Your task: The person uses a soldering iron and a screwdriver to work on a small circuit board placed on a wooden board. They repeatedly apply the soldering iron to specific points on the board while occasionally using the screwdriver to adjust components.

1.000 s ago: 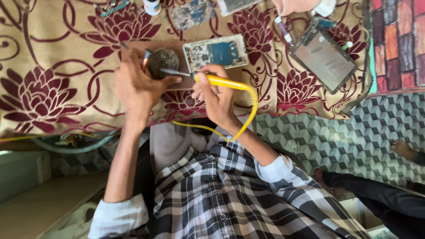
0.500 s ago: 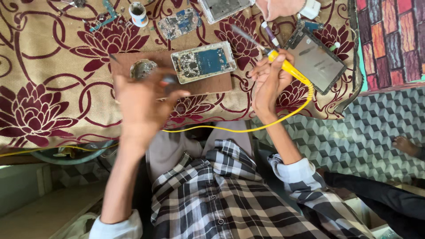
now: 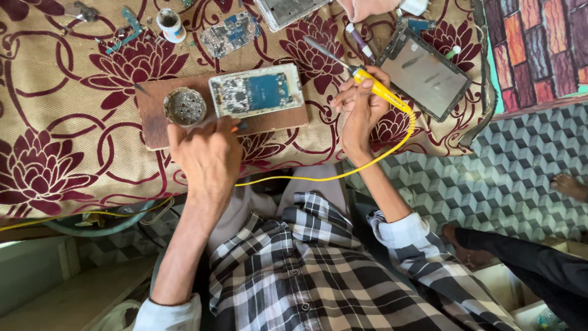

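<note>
My right hand (image 3: 360,110) grips a yellow soldering iron (image 3: 373,86), its metal tip pointing up-left over the floral cloth. A yellow cable (image 3: 318,178) trails from it across my lap. My left hand (image 3: 208,156) rests at the front edge of a brown wooden board (image 3: 150,125), fingers curled around a small tool with an orange end (image 3: 236,127). On the board lie an opened phone with its circuit board showing (image 3: 257,92) and a round metal tin (image 3: 185,106), just above my left hand.
A dark phone frame (image 3: 422,70) lies to the right of my right hand. A loose circuit board (image 3: 229,34), a small white pot (image 3: 170,23) and small parts sit farther back. Another person's hand (image 3: 367,7) is at the top edge, and a foot (image 3: 566,184) at the right.
My right hand carried the soldering iron from the tin over to the right. My left hand drew back from the tin to the board's front edge.
</note>
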